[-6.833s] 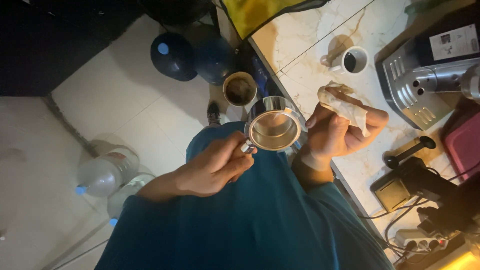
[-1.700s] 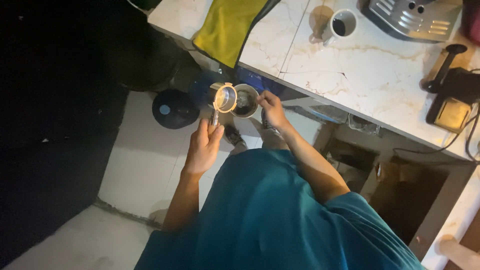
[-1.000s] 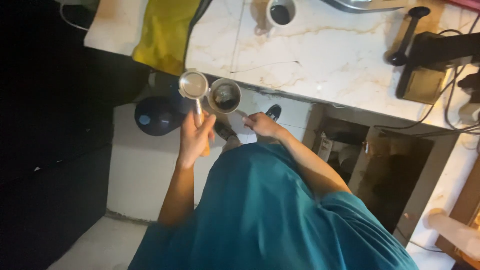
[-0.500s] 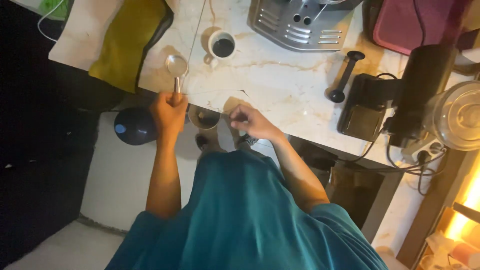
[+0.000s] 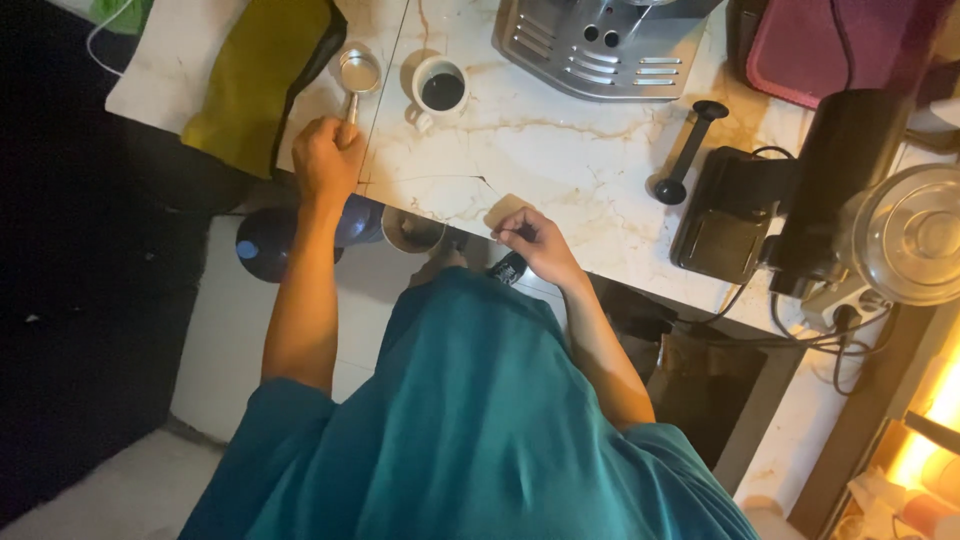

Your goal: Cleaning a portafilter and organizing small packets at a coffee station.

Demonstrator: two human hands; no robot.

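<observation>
1. I look over the whole desk (image 5: 560,170) and I see no boxes, bags or packets.
2. I see no labels or signs on the things there.
3. I see no screens either.

A single camera worn on the person's head looks steeply down past the teal-shirted chest onto the near edge of the white marble worktop (image 5: 560,150). It sits close above both forearms, taking in the worktop's front strip and the pale tiled floor (image 5: 230,330) below.
</observation>
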